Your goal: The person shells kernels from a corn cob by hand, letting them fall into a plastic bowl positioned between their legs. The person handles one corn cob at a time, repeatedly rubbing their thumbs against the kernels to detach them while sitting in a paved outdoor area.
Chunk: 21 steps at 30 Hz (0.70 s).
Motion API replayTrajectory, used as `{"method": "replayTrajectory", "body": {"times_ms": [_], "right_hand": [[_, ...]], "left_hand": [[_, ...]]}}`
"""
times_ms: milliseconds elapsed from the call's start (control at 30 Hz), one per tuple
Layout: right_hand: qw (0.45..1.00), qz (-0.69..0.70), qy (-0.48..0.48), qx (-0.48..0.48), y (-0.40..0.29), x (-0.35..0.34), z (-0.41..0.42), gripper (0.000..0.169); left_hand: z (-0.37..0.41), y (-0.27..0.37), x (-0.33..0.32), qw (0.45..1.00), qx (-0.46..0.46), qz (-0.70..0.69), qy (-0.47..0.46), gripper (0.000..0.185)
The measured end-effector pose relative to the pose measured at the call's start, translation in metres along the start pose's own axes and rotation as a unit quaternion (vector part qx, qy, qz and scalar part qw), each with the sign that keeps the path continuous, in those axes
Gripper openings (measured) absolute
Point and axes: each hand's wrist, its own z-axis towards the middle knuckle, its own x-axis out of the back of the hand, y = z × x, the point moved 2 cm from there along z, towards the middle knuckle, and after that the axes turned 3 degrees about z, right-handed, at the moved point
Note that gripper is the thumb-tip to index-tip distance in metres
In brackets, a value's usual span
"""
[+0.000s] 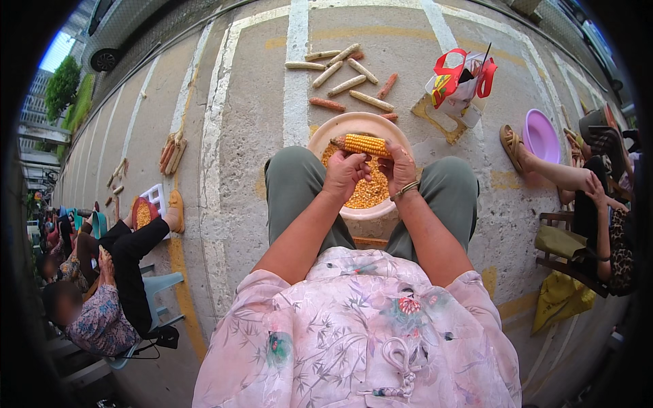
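An ear of dried yellow corn (361, 144), partly stripped at its left tip, lies level above a pale pink basin (326, 126). My right hand (401, 166) grips its right end, thumb on top. My left hand (347, 173) is just below the ear's middle, fingers curled and thumb pointing right; whether it touches the ear or holds kernels cannot be told. Loose corn kernels (368, 188) fill much of the basin, which stands between the knees.
Bare corn cobs (347, 85) lie scattered beyond the basin. A stool (451, 133) bears a bag with red handles (455, 97). At left, a seated person (102, 316) is near a red bowl of kernels (144, 213). At right, another sits by a purple basin (542, 136).
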Motion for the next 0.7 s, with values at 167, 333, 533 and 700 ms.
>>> {"method": "replayTrajectory", "body": {"times_ms": [167, 333, 533, 700], "right_hand": [[1.000, 0.012, 0.003, -0.003, -0.0009, 0.0002, -0.0010, 0.023], [1.000, 0.012, 0.008, -0.004, -0.0033, -0.0006, -0.0027, 0.020], [1.000, 0.014, 0.003, -0.005, -0.0032, -0.0009, -0.0024, 0.021], [1.000, 0.013, 0.001, -0.006, -0.0009, 0.0002, -0.0004, 0.022]], "left_hand": [[-0.0013, 0.0020, 0.0004, 0.995, 0.013, 0.091, 0.031, 0.020], [-0.0011, 0.0036, 0.0033, 0.993, 0.021, 0.112, 0.025, 0.020], [-0.0009, 0.0042, 0.0012, 1.000, 0.012, 0.009, 0.006, 0.020], [-0.0016, 0.0043, -0.0006, 1.000, 0.002, -0.006, 0.000, 0.019]]}}
